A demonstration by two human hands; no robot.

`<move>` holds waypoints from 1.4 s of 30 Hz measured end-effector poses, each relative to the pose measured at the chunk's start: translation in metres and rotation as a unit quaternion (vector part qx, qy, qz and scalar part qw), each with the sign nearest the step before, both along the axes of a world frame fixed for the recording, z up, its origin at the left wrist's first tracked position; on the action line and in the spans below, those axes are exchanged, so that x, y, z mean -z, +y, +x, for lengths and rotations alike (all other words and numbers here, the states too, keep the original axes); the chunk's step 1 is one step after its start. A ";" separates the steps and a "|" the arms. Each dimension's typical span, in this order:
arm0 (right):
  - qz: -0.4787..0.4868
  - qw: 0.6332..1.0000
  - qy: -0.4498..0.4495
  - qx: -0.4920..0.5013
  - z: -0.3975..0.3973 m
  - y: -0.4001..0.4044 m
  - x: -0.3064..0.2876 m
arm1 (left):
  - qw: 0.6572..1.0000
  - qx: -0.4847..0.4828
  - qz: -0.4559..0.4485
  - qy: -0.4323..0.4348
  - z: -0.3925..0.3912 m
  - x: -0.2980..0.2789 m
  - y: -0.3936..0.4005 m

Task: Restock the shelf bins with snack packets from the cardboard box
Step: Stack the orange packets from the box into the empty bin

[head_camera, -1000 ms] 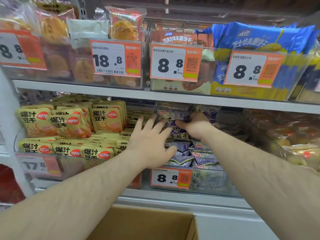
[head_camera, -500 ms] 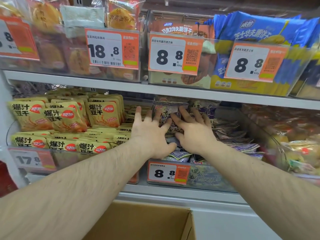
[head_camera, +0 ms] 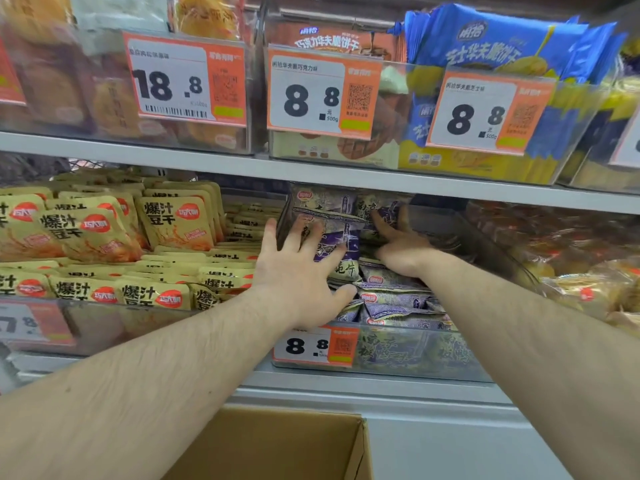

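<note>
I see both of my bare arms reaching forward into a clear plastic bin [head_camera: 415, 358] on the lower shelf. The bin holds purple snack packets [head_camera: 391, 299], some lying flat at the front, others standing on edge toward the back.

My left hand [head_camera: 301, 275] lies flat with fingers spread, pressing the face of the upright packets. My right hand [head_camera: 401, 247] is just beside it to the right, reaching further back; its fingers look extended against the rear packets, though blur makes it hard to say whether they curl round one. The hands sit close together, not touching.

The packets lie straight ahead of both hands and slightly above the wrists, their long sides running left to right. The left hand is nearer the front stack.

To the left is a bin of yellow packets [head_camera: 104, 230]. Above, the upper shelf edge [head_camera: 311, 171] hangs close over the upright packets, leaving little room. Orange price tags [head_camera: 315, 344] front the bins. The cardboard box [head_camera: 277, 445] sits open below, near my elbows; its contents are hidden.
</note>
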State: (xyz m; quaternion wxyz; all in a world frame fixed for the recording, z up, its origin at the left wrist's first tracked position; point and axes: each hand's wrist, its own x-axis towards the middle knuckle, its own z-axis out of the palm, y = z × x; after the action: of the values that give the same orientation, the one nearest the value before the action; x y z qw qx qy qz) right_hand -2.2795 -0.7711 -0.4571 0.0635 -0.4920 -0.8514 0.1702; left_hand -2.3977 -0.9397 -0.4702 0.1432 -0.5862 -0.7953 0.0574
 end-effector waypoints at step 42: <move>-0.224 0.898 0.378 0.013 0.043 -0.150 -0.022 | 0.601 -0.095 0.323 -0.725 0.017 -0.047 -0.026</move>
State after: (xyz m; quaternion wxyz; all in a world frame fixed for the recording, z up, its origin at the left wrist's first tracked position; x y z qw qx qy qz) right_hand -2.2360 -0.9207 -0.4346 0.2711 -0.4026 -0.6962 0.5289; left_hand -2.3807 -0.9661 -0.4232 -0.3071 -0.2718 -0.6561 -0.6336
